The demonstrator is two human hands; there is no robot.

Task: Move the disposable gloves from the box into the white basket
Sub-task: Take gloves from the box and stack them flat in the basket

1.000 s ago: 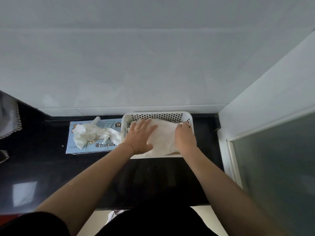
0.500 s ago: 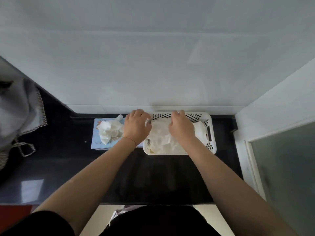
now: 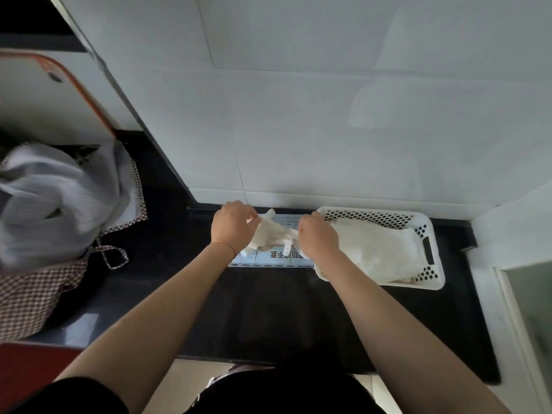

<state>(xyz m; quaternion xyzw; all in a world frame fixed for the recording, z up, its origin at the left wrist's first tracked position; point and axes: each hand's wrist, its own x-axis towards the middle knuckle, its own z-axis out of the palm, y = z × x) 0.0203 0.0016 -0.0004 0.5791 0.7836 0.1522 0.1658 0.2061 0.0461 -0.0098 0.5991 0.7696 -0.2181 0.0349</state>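
On a black counter (image 3: 268, 318), against the far white wall (image 3: 298, 115): a pale blue glove box (image 3: 270, 259) lying flat, printed side up, with a bunch of white disposable gloves (image 3: 273, 234) spilling out of its top opening. Just right of the box, touching or nearly touching its right end: a white perforated basket (image 3: 430, 234), long side along the wall, slot handle on the right end wall. Inside the basket: a flattened heap of white gloves (image 3: 379, 252) covering most of the floor, reaching from the left end almost to the right wall.

Left hand (image 3: 231, 227) above the far left part of the box, fingers curled around the left side of the bunch. Right hand (image 3: 318, 239) over the box's right end and the basket's left rim, fingers curled at the right side of the same bunch; whether actually pinching the gloves or only touching, cannot tell, fingertips hidden behind the knuckles. Thin bracelet (image 3: 225, 245) on the left wrist.

Far left: a grey cloth (image 3: 59, 198) with checked trim heaped over a checked bag (image 3: 33, 297), well apart from the box. Behind it, a white board with an orange edge (image 3: 44, 94). At the right, a white ledge (image 3: 513, 219) and a frosted panel (image 3: 528, 297).
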